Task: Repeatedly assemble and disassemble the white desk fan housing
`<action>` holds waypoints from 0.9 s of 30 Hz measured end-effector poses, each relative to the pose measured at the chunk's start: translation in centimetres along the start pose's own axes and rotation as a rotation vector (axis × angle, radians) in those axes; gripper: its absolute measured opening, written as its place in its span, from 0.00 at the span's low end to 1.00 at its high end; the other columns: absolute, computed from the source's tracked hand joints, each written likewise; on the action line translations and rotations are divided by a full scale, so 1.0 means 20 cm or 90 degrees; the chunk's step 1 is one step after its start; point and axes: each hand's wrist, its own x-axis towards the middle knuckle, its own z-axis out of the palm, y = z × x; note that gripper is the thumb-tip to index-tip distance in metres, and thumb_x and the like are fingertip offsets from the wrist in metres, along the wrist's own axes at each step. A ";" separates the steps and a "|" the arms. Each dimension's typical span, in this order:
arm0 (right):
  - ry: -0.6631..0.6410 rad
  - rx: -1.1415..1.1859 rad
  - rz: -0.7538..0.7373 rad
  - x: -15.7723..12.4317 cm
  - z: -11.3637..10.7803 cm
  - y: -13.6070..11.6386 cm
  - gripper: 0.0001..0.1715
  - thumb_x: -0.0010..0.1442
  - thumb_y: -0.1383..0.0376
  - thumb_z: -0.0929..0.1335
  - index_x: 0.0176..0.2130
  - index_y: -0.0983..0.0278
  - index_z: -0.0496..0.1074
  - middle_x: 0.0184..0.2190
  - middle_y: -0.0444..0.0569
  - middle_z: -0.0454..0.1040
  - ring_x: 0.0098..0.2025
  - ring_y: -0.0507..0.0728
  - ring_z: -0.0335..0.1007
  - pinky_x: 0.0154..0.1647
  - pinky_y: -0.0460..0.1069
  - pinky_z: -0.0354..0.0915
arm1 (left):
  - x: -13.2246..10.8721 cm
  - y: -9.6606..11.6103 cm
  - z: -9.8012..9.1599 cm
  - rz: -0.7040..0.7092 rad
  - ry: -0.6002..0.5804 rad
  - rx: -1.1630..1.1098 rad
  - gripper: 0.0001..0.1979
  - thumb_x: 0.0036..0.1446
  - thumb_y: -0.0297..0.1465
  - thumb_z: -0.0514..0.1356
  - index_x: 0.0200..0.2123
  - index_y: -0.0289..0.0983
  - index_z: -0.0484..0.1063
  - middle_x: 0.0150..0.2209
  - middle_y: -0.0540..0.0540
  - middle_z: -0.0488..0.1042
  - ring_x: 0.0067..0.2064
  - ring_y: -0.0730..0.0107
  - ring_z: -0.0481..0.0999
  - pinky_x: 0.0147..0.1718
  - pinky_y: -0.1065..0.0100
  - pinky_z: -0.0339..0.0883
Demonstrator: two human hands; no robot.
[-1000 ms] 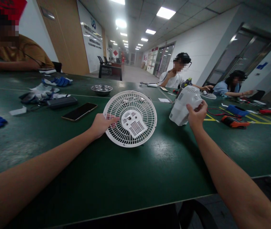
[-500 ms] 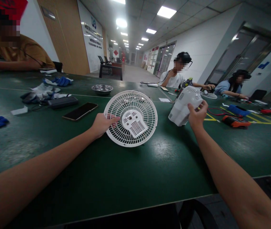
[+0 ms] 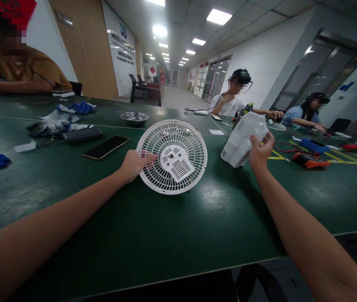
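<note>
A round white fan grille [image 3: 181, 167] is held at its left rim by my left hand [image 3: 136, 164], the thumb lying over the bars and the other fingers behind them. Its slotted centre plate faces me. To the right, my right hand [image 3: 261, 152] grips a white plastic housing [image 3: 237, 140] by its right side. The housing is tilted, with vent slots near its top, and stands apart from the grille. Part of my right fingers is hidden behind it.
A phone [image 3: 105, 147], a dark case [image 3: 83, 134] and gloves [image 3: 52, 123] lie left on the green table [image 3: 153, 235]. Behind the grille is a metal bowl [image 3: 134, 118]. An orange meter [image 3: 311, 161] lies right. Several people sit around the table.
The white housing in my right hand has tilted and shifted slightly to the left. My left hand and the grille are almost unmoved.
</note>
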 end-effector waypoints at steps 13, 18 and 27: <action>-0.002 -0.080 -0.233 -0.13 0.01 -0.34 0.46 0.48 0.55 0.76 0.60 0.62 0.59 0.57 0.59 0.68 0.57 0.67 0.68 0.52 0.61 0.68 | -0.03 0.03 0.00 0.011 -0.006 0.019 0.09 0.50 0.32 0.73 0.33 0.34 0.80 0.30 0.43 0.80 0.29 0.62 0.80 0.29 0.60 0.75; -0.265 -0.064 -0.149 -0.35 0.13 -0.47 0.38 0.47 0.51 0.76 0.52 0.61 0.63 0.43 0.51 0.75 0.41 0.62 0.74 0.44 0.57 0.71 | -0.02 0.02 0.00 0.028 -0.004 0.013 0.09 0.49 0.32 0.73 0.33 0.35 0.80 0.30 0.43 0.80 0.29 0.63 0.79 0.29 0.61 0.74; -0.503 -0.202 0.065 -0.51 0.24 -0.38 0.39 0.47 0.46 0.75 0.50 0.62 0.61 0.39 0.53 0.77 0.39 0.64 0.75 0.45 0.59 0.70 | -0.04 0.04 0.01 0.034 0.001 0.010 0.08 0.49 0.31 0.73 0.30 0.34 0.79 0.26 0.44 0.78 0.25 0.65 0.76 0.27 0.62 0.73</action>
